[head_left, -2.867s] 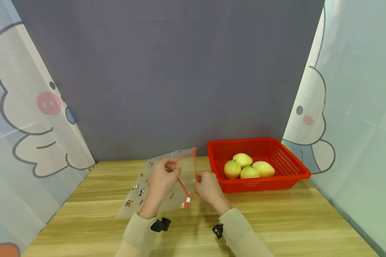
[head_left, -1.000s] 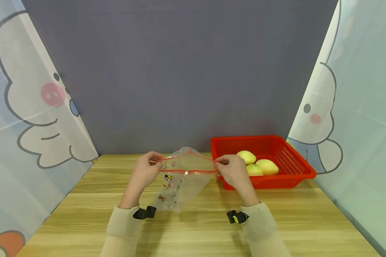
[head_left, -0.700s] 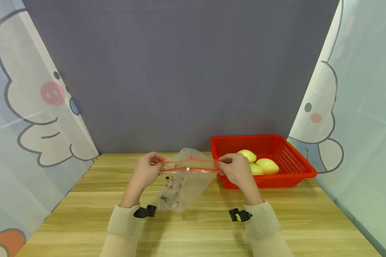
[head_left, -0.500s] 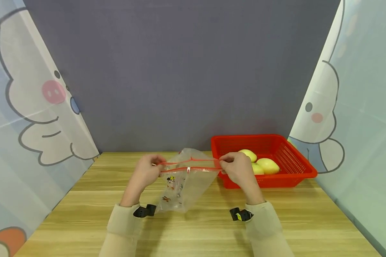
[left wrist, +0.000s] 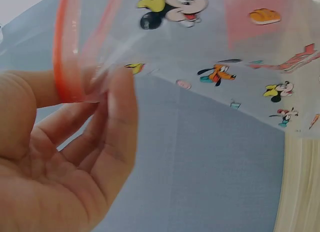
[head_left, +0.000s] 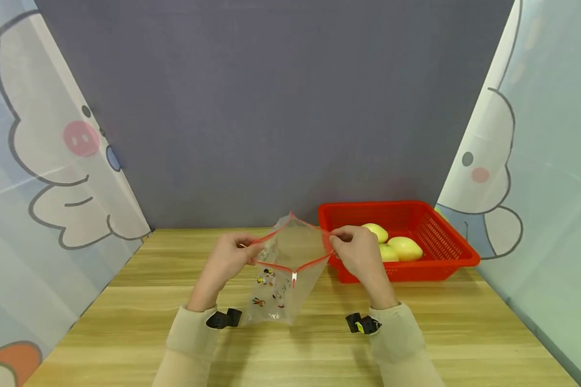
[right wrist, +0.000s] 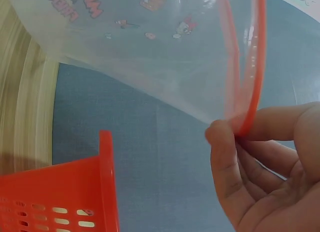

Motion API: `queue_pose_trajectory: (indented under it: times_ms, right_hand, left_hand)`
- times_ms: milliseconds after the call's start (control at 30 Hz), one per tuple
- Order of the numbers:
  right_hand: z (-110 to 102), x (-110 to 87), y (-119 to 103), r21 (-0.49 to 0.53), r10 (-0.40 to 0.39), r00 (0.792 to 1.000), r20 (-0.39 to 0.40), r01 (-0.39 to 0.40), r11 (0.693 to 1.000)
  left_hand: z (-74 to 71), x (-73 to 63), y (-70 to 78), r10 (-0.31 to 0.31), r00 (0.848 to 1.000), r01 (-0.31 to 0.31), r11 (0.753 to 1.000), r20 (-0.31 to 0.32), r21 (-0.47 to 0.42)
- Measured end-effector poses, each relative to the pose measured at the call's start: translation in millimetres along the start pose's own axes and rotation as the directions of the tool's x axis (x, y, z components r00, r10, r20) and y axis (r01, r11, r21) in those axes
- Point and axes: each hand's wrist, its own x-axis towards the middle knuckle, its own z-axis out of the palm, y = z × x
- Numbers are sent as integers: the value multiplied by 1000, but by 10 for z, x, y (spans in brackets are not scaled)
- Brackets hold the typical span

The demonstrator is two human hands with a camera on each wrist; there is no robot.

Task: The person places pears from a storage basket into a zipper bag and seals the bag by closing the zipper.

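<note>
A clear zip bag (head_left: 283, 290) with a red-edged mouth and small cartoon prints hangs between my two hands over the table. Its mouth gapes in a diamond shape, and a white slider sits at the middle of the near edge. My left hand (head_left: 232, 257) pinches the left corner of the mouth between thumb and fingers; the left wrist view shows the bag's red strip (left wrist: 67, 52) running down to that grip. At the right corner, my right hand (head_left: 360, 252) pinches the same red edging. No contents show inside the bag.
A red plastic basket (head_left: 445, 271) stands on the wooden table (head_left: 135, 312) at the right, just behind my right hand. Several yellow-green fruits (head_left: 404, 249) lie in it, partly hidden by that hand. A grey curtain closes off the back, with cartoon-printed curtains at both sides.
At first the bag was held sideways on the left; it then came to the middle, pulled wide with a narrow mouth. Now the left hand has moved rightward and the mouth gapes wider.
</note>
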Motion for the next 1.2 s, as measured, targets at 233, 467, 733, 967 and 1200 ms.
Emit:
queue_pose_trajectory:
  times_ms: [233,467,733,967,1200]
  right_hand:
    - [15,-4,8,50,-43,999,-21,44,998]
    - [-13,-10,22,49,-40,999,-27,41,998]
    - [14,28,17,65,-34,999,-1,34,997]
    - [31,66,7,72,-81,996,37,78,994]
    - [29,99,12,13,-139,986,87,138,990]
  left_hand:
    - [97,27,-9,27,997,-34,996,-76,-83]
    - [196,31,18,63,991,-82,983,-120,-164]
    - [210,30,41,66,985,-90,985,-159,-146]
    - [218,35,39,82,984,-109,979,-157,-175]
    - [238,34,40,70,982,-108,970,-177,-218]
